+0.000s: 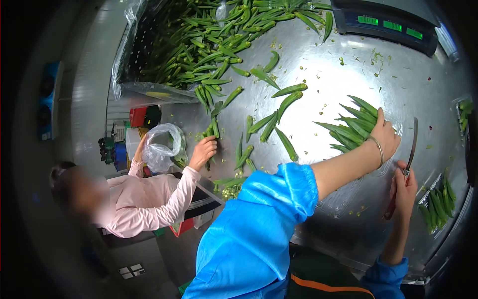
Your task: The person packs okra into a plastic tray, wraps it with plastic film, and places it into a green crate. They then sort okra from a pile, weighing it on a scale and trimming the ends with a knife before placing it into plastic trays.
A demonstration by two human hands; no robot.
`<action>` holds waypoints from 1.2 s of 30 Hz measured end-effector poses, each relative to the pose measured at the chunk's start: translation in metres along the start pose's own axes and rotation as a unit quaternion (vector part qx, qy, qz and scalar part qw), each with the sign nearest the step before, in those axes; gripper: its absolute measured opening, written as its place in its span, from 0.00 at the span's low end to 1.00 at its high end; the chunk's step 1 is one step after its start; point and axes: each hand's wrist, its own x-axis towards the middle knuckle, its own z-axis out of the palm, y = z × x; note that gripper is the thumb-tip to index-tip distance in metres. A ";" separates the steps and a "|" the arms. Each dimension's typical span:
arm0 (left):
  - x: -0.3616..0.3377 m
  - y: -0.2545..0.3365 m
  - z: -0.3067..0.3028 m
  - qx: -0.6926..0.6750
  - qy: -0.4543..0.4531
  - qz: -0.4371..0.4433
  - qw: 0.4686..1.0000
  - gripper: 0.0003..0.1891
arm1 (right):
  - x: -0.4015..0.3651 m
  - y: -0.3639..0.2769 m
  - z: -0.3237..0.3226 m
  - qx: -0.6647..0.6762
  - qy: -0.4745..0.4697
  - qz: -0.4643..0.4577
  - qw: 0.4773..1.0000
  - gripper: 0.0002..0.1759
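My left hand (386,140), in a blue sleeve and with a bracelet at the wrist, is closed round the stem ends of a bunch of green okra (354,124) on the metal table. The pointed tips fan out to the left. Just to the right and nearer me, my right hand (404,187) grips a knife (413,144). Its narrow, slightly curved blade points away from me, and the reddish handle shows below the fingers. The blade is apart from the okra.
Loose okra (286,99) lies left of centre, below a big heap (209,45). A digital scale (383,25) stands at the far right. Packed okra (438,204) rests by the right edge. A co-worker's hand (204,152) holds okra at left, near a plastic bag (164,147).
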 end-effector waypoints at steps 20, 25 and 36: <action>-0.079 -0.014 -0.057 -0.384 0.312 -0.090 0.865 0.05 | -0.012 0.003 0.002 0.109 0.037 0.092 0.989 0.18; -0.163 -0.087 -0.063 -0.265 -0.014 -0.524 0.810 0.06 | -0.018 0.001 -0.009 0.087 0.058 0.082 0.991 0.16; -0.045 -0.009 -0.023 -0.060 0.135 0.030 0.989 0.13 | 0.021 0.007 0.018 -0.126 0.069 -0.008 0.990 0.19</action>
